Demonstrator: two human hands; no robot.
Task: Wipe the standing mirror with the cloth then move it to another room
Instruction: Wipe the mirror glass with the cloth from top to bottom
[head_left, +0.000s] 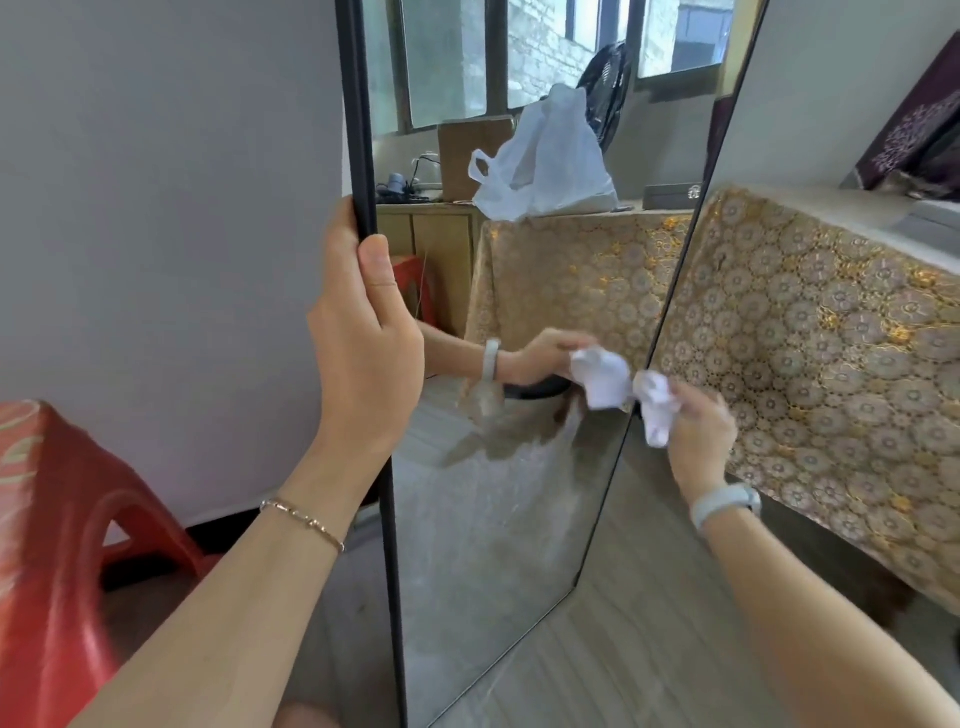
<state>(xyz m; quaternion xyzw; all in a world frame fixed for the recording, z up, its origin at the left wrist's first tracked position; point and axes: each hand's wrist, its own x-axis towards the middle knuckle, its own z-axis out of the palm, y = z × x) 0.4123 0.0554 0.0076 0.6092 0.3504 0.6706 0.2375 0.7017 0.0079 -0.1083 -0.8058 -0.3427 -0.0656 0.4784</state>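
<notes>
A tall standing mirror (498, 519) with a thin black frame stands upright in front of me, its glass smeared in the lower half. My left hand (363, 338) grips the frame's left edge at about mid-height, thumb on the front. My right hand (698, 426) pinches a crumpled white cloth (655, 410) and holds it against the mirror's right edge. The cloth and hand are reflected in the glass.
A table under a gold patterned tablecloth (831, 364) stands close on the right, behind the mirror. A red plastic stool (57, 519) sits at the lower left against a grey wall. The floor is pale wood laminate. The reflection shows a white plastic bag, a fan and windows.
</notes>
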